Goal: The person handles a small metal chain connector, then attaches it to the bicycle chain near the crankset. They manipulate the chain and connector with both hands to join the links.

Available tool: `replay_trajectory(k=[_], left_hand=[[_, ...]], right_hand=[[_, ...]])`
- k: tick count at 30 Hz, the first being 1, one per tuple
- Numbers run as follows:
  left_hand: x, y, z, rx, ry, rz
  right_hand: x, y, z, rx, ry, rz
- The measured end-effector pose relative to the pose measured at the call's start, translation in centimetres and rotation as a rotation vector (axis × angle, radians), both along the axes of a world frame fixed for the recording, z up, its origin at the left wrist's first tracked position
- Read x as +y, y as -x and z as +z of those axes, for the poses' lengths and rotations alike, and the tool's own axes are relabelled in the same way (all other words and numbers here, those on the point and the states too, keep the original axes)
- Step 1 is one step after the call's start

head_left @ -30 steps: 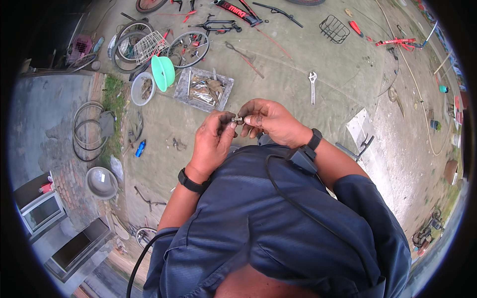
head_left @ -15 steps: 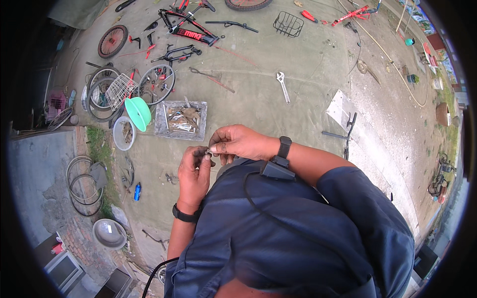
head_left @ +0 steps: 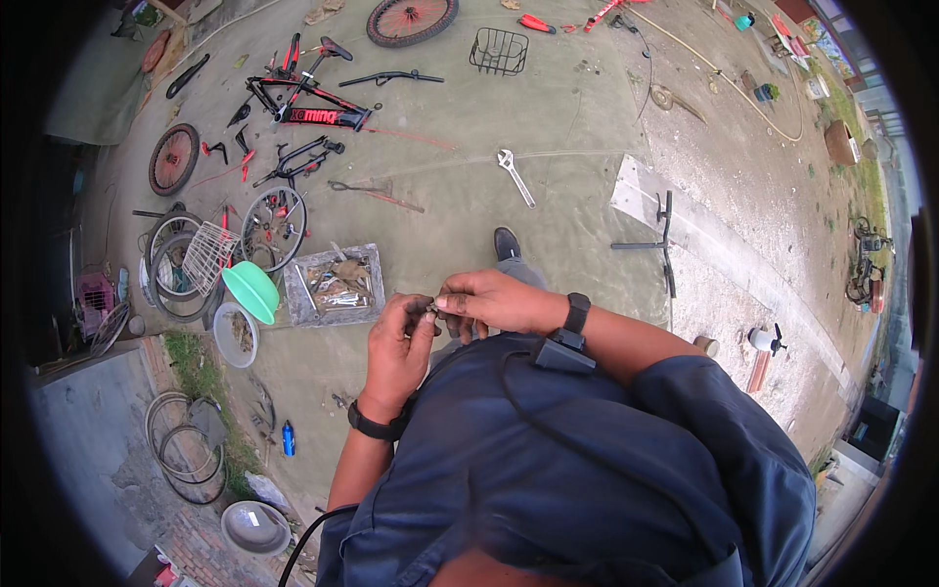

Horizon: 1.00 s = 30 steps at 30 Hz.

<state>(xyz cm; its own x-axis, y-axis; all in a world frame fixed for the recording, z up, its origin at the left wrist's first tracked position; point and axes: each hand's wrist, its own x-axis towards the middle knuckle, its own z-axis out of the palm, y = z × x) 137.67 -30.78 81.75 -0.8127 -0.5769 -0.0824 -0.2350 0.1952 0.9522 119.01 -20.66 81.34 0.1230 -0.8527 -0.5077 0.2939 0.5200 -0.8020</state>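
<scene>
In front of my body both hands meet, fingertips pinched together. A small dark metal part (head_left: 431,307), too small to name, sits between them. My left hand (head_left: 396,342) grips it from the left with thumb and fingers. From the right, my right hand (head_left: 494,301) pinches at the same part, its fingers curled. Just left of my hands lies a grey tray (head_left: 296,311) with wrenches and loose metal parts inside. A green basin (head_left: 251,292) tilts beside it, next to a whitish tub (head_left: 222,333). Farther off, an adjustable wrench (head_left: 515,178) rests on the ground.
A black-and-red bicycle frame (head_left: 318,116), wheels (head_left: 174,159), a handlebar (head_left: 391,76) and a wire basket (head_left: 499,52) are spread across the far ground. Another black handlebar (head_left: 667,243) lies right. A blue bottle (head_left: 289,438) stands left. My shoe (head_left: 507,244) shows beyond my right hand.
The view has shifted, so the ground items appear farther left. My shoe and leg now show beyond my right hand. Both hands still pinch the small part together.
</scene>
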Motion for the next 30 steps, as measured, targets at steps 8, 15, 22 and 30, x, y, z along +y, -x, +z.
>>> replay_trajectory(k=[8,15,22,30], left_hand=[[-3.4,16.3,-1.6,-0.048,0.008,-0.164],[-4.9,31.6,-1.8,-0.029,-0.077,-0.208],[-9.8,41.9,-2.5,-0.075,-0.069,-0.293],[-21.1,57.4,-7.8,-0.077,-0.108,-0.451]], right_hand=[[-0.7,14.3,-2.9,-0.048,0.008,-0.146],[-0.9,28.4,-3.3,0.019,0.029,-0.279],[-4.8,38.2,-3.4,-0.046,-0.022,-0.309],[-14.0,52.0,-6.9,-0.001,-0.095,-0.382]])
